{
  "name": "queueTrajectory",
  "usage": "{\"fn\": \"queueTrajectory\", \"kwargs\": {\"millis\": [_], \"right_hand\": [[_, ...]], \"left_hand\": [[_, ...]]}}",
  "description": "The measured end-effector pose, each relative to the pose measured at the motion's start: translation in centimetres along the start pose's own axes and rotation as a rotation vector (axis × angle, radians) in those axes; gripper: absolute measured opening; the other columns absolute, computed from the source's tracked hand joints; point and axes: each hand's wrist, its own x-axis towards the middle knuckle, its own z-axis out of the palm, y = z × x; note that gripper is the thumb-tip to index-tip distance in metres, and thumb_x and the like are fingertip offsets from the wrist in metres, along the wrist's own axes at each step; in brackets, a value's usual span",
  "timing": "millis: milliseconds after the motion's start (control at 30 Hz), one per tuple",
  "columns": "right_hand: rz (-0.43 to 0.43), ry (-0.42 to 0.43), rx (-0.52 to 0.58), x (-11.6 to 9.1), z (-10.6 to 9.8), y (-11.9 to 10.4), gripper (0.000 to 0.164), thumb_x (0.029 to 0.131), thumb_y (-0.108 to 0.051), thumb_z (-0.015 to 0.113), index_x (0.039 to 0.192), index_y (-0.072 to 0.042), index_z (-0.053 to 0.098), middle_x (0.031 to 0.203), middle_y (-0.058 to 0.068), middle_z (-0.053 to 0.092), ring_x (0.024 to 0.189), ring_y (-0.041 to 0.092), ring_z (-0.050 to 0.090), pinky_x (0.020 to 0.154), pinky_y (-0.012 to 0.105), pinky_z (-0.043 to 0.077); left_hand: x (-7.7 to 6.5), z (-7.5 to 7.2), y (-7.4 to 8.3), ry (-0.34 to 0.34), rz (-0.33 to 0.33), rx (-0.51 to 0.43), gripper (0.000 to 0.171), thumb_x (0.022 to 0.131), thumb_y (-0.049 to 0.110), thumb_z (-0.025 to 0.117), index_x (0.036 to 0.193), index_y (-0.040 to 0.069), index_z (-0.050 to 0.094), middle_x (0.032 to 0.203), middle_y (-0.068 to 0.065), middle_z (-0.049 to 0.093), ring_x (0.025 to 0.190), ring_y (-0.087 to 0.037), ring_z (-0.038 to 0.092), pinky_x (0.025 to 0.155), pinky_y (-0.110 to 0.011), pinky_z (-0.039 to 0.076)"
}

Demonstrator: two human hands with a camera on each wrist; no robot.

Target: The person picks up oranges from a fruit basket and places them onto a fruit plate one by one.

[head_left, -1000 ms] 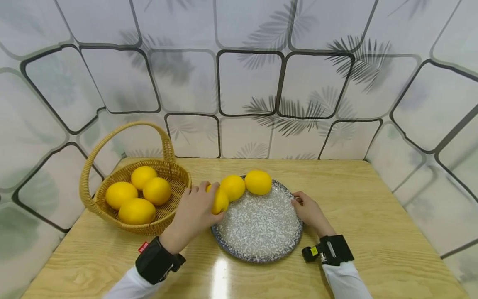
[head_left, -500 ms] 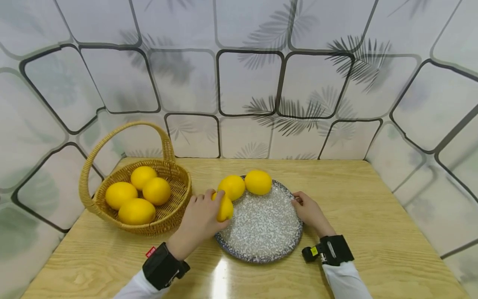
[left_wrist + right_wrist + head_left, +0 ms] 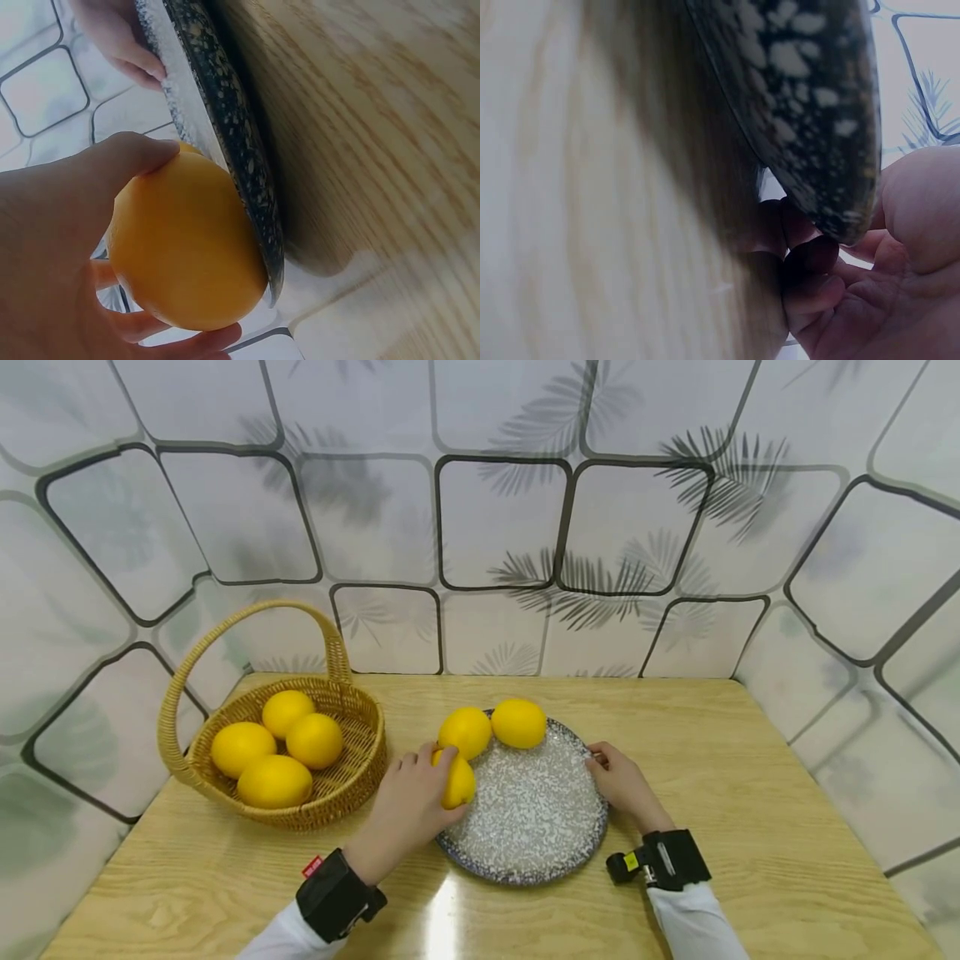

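In the head view, my left hand [image 3: 411, 797] grips a yellow lemon [image 3: 458, 783] at the left rim of a round speckled grey plate [image 3: 528, 814] with a dark blue edge. The left wrist view shows the thumb on top of this lemon [image 3: 187, 244] and the fingers around its far side; it touches the plate's rim. Two more lemons sit along the back rim, one [image 3: 465, 732] right beside the held one and another [image 3: 519, 723] to its right. At the plate's right edge, my right hand [image 3: 624, 783] holds the rim, fingers curled beneath it [image 3: 810, 296].
A wicker basket [image 3: 330, 810] with a tall arched handle [image 3: 255, 608] stands to the left, close to my left hand, with several lemons [image 3: 273, 782] inside. Patterned cloth [image 3: 498, 527] walls in the back and sides of the wooden table [image 3: 750, 827].
My left hand has moved right and a little nearer to me, bringing the lemon further over the plate's left rim. The right hand keeps its hold on the plate.
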Motion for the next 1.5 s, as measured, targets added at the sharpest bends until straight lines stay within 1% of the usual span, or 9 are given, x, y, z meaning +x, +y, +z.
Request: {"fn": "queueTrajectory", "kwargs": {"millis": [233,367,600,833,1067,1233,1500], "right_hand": [[0.004,0.001,0.005,0.2,0.0,0.1,0.040,0.108,-0.020,0.044,0.143,0.001,0.049,0.132,0.026,0.059,0.120,0.039,0.057,0.098,0.054,0.048],[0.008,-0.002,0.007,0.2,-0.1,0.0,0.041,0.108,-0.020,0.043,0.143,0.000,0.049,0.132,0.025,0.058,0.120,0.039,0.057,0.098,0.053,0.048],[0.000,0.001,-0.012,0.2,-0.1,0.2,0.041,0.108,-0.019,0.043,0.142,0.002,0.049,0.132,0.027,0.059,0.119,0.040,0.058,0.097,0.054,0.048],[0.005,-0.002,-0.004,0.0,0.0,0.0,0.041,0.107,-0.019,0.044,0.142,0.002,0.049,0.132,0.027,0.059,0.120,0.041,0.058,0.098,0.055,0.048],[0.008,-0.003,-0.003,0.0,0.0,-0.1,0.041,0.107,-0.019,0.044,0.142,0.002,0.049,0.131,0.027,0.059,0.118,0.040,0.058,0.096,0.054,0.048],[0.002,-0.001,-0.001,0.0,0.0,0.0,0.041,0.107,-0.018,0.044,0.142,0.002,0.049,0.131,0.027,0.059,0.119,0.040,0.058,0.097,0.054,0.048],[0.007,-0.006,-0.003,0.1,-0.1,-0.1,0.041,0.107,-0.019,0.043,0.142,0.002,0.049,0.132,0.027,0.059,0.120,0.041,0.057,0.098,0.055,0.048]], "left_hand": [[-0.1,-0.3,0.3,0.005,-0.006,-0.013,0.073,0.083,0.057,0.075,0.138,0.012,0.055,0.132,-0.020,0.060,0.109,-0.040,0.064,0.092,-0.050,0.054],[-0.1,-0.6,0.3,-0.011,-0.011,-0.022,0.072,0.085,0.056,0.074,0.139,0.013,0.055,0.133,-0.020,0.059,0.109,-0.040,0.064,0.091,-0.050,0.055],[-0.1,-0.8,0.4,-0.044,-0.013,-0.022,0.076,0.084,0.058,0.073,0.141,0.012,0.053,0.136,-0.020,0.058,0.108,-0.039,0.064,0.089,-0.049,0.056],[-0.3,-0.9,0.5,-0.037,0.002,-0.010,0.078,0.082,0.058,0.075,0.141,0.012,0.052,0.134,-0.019,0.059,0.106,-0.038,0.064,0.087,-0.049,0.057],[-0.3,-1.0,0.5,-0.046,-0.006,-0.006,0.079,0.083,0.059,0.074,0.143,0.013,0.052,0.136,-0.019,0.058,0.107,-0.038,0.064,0.089,-0.049,0.056],[-0.4,-1.0,0.5,-0.040,-0.005,-0.003,0.080,0.083,0.060,0.074,0.144,0.013,0.051,0.136,-0.018,0.058,0.107,-0.037,0.064,0.089,-0.048,0.056],[-0.4,-1.1,0.5,-0.034,0.003,-0.001,0.081,0.083,0.061,0.073,0.144,0.013,0.051,0.136,-0.018,0.059,0.105,-0.036,0.065,0.087,-0.048,0.057]]}}
